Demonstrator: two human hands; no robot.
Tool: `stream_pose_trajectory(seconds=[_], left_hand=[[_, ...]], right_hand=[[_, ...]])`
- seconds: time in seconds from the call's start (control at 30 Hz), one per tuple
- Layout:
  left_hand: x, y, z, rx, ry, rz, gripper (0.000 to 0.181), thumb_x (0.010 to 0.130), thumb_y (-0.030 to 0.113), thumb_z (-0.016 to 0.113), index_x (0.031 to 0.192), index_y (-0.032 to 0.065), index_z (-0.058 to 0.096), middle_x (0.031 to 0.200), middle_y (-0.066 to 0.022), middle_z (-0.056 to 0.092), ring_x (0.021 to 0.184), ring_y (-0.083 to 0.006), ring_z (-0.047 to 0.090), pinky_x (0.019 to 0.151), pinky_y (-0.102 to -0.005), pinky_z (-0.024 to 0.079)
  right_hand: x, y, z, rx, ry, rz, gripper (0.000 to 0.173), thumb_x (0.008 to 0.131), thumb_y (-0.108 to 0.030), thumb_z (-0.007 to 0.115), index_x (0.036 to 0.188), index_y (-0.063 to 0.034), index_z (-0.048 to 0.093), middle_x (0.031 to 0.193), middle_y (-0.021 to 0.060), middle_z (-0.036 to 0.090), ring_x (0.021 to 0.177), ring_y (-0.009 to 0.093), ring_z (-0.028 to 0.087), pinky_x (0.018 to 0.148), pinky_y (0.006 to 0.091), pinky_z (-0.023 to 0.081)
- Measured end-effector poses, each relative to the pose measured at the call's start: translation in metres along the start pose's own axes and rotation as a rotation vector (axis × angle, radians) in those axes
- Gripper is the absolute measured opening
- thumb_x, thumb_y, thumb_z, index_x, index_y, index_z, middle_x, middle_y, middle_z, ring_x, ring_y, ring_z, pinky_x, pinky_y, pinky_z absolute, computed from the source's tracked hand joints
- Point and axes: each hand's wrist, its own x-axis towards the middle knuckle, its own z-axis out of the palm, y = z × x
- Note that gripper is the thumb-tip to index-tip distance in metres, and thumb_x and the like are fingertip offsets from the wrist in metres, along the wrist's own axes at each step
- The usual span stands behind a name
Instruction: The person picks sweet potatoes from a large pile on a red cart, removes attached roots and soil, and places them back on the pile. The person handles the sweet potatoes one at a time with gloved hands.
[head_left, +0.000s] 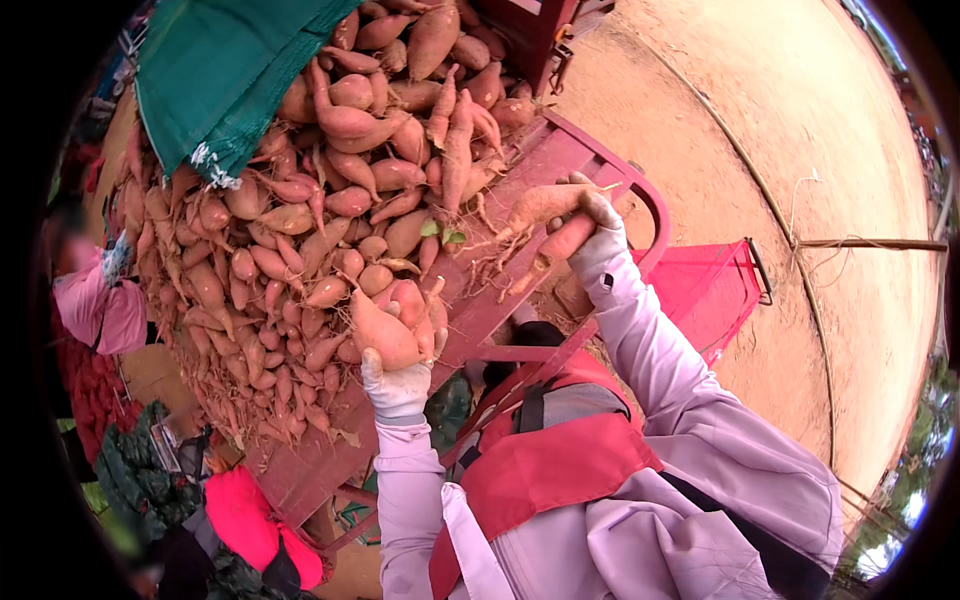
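My left hand (397, 386), in a pale work glove, cups a few sweet potatoes (381, 330) at the near edge of a large heap of sweet potatoes (300, 262). Its fingers are partly hidden behind them. To the right, my right hand (600, 229), also gloved, grips two sweet potatoes with stringy roots. The upper one (546, 206) is longer and tapers to a thin root; the lower one (564, 238) has a dark blemish. My right hand is raised over the edge of a red metal cart bed (480, 296), which bears the heap.
Green woven sacking (232, 75) covers part of the heap. A curved red rail (652, 206) rims the cart bed near my right arm. A red bag (701, 292) and a long pole (739, 146) lie on bare ground. People in pink sleeves (101, 304) are at the left.
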Motion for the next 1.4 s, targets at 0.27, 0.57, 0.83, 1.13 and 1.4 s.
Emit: stream_pose_trajectory(seconds=[0.27, 0.57, 0.83, 1.13, 1.4], left_hand=[[0.036, -0.078, 0.05, -0.003, -0.225, -0.372, 0.084, 0.075, 0.052, 0.079, 0.141, 0.0109, 0.046, 0.148, -0.015, 0.042, 0.136, -0.0396, 0.04, 0.105, -0.0521, 0.044], [0.043, -0.148, 0.098, 0.274, -0.402, -0.615, 0.085, 0.077, 0.044, 0.078, 0.142, 0.0052, 0.04, 0.135, -0.0087, 0.052, 0.122, -0.0242, 0.054, 0.097, -0.0482, 0.052], [0.003, -0.217, 0.128, 1.686, -0.852, -0.097, 0.087, 0.071, 0.025, 0.081, 0.145, 0.0021, 0.039, 0.156, -0.0283, 0.01, 0.144, -0.0409, 0.024, 0.115, -0.0433, 0.029], [-0.01, -0.245, 0.159, 1.099, -1.273, -0.321, 0.085, 0.08, 0.014, 0.071, 0.153, 0.0145, 0.029, 0.158, -0.0219, 0.022, 0.146, -0.0352, 0.027, 0.117, -0.0402, 0.029], [0.055, -0.102, -0.014, 1.983, 0.337, 0.49, 0.066, 0.078, 0.029, 0.073, 0.134, 0.0036, 0.05, 0.127, -0.0152, 0.052, 0.117, -0.0326, 0.051, 0.098, -0.0446, 0.044]], right_hand=[[-0.195, -0.2, -0.039, -0.432, 0.406, -0.413, 0.067, 0.092, -0.05, 0.061, 0.138, -0.0042, 0.047, 0.128, 0.0186, 0.059, 0.113, 0.033, 0.061, 0.067, 0.0343, 0.057], [-0.224, -0.184, -0.166, -0.957, 1.077, -0.523, 0.058, 0.091, -0.023, 0.069, 0.139, -0.0001, 0.044, 0.116, 0.0146, 0.064, 0.09, 0.021, 0.065, 0.082, 0.0322, 0.054], [-0.22, -0.053, -0.045, -0.067, 0.191, -0.003, 0.097, 0.075, -0.04, 0.079, 0.151, -0.0064, 0.029, 0.147, 0.0121, 0.041, 0.132, 0.028, 0.046, 0.112, 0.041, 0.036], [-0.317, -0.186, -0.175, -0.148, 0.17, -0.356, 0.073, 0.088, -0.062, 0.047, 0.145, -0.0172, 0.045, 0.155, 0.0216, 0.032, 0.138, 0.043, 0.038, 0.108, 0.0594, 0.039], [-0.231, -0.197, -0.285, -1.234, 0.986, -0.241, 0.039, 0.091, -0.013, 0.068, 0.126, -0.0009, 0.057, 0.104, 0.0092, 0.066, 0.09, 0.019, 0.065, 0.069, 0.0301, 0.054]])
